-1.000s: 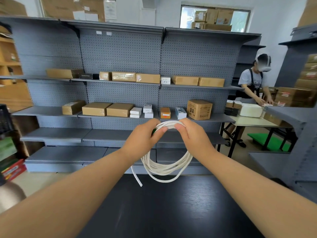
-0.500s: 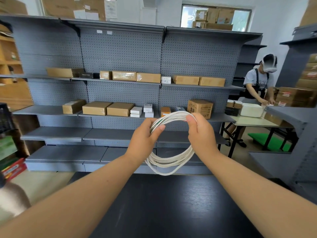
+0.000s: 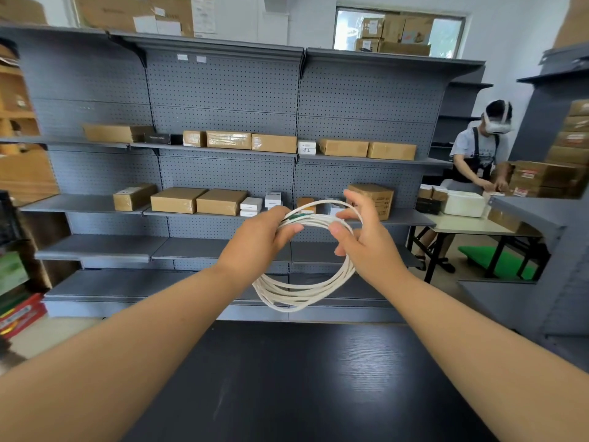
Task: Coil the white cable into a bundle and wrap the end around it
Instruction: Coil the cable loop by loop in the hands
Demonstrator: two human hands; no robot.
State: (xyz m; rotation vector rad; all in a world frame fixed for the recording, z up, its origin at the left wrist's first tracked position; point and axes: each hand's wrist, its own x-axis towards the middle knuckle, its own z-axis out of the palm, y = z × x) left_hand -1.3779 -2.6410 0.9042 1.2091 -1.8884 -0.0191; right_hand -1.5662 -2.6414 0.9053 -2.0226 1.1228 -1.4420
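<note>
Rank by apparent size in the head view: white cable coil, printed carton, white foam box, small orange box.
1. white cable coil, though nearest the camera.
2-3. printed carton and white foam box: alike; the right hand hides part of the carton.
4. small orange box.

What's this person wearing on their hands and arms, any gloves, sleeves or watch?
Nothing shows. The left hand and right hand are bare, without gloves or visible rings. Both forearms are uncovered to the frame edge: no sleeve, watch or band.
</note>
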